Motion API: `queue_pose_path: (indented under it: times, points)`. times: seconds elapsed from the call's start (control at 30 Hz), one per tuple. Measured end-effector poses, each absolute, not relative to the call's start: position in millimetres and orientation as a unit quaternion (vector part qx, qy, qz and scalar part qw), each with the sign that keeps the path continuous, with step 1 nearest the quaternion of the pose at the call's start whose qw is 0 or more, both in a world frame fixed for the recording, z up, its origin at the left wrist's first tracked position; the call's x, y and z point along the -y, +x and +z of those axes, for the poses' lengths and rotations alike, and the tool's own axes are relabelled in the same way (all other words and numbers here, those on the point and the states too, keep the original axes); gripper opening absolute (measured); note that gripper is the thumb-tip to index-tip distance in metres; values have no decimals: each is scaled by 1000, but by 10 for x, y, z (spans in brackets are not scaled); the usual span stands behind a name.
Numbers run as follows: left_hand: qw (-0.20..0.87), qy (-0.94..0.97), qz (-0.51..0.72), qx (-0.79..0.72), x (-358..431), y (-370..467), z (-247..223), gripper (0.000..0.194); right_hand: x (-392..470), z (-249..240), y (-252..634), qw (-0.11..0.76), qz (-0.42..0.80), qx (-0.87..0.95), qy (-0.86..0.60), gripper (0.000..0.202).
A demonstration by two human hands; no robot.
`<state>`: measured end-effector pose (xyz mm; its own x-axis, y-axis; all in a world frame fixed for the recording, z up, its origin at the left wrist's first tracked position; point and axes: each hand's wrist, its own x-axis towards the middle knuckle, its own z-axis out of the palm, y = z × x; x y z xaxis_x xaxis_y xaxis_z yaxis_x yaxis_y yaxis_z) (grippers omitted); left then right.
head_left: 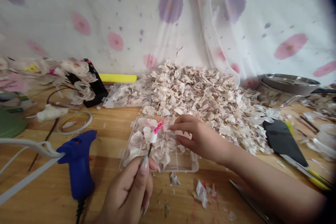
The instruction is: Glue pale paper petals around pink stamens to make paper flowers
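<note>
My left hand (133, 185), at the bottom centre, pinches the dark stem of a small flower piece. That flower piece (154, 134) has a white wrapped base with pink and yellow stamens on top and stands upright over a clear plastic box (187, 166). Pale petals (164, 148) lie in the box, which is divided into compartments. Above the box's right part is my right hand (195, 134), its fingers partly spread and pointing left toward the petals. Nothing shows between those fingers.
A large petal heap (194, 91) spreads behind the box. At left are a blue glue gun (81, 164), a tape ring (75, 122) and finished flowers (81, 80). A metal bowl (290, 84), a black piece (285, 140) and scissors (307, 171) are at right.
</note>
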<state>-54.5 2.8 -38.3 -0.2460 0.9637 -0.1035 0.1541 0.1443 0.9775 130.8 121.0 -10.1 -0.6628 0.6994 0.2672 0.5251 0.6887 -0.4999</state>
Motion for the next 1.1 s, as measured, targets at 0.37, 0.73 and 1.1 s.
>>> queue_pose_path:
  times: [0.37,0.73,1.1]
  points:
    - [432,449,488,-611,-29,-554,-434,48,-1171,73,1492,87,149,915,-364,19]
    - [411,486,483,-602,11,-543,-423,49,-1145,82,1494,80,100,914,-384,20]
    - [430,475,469,-608,5,-550,-442,48,-1240,-27,1507,82,72,927,-358,20]
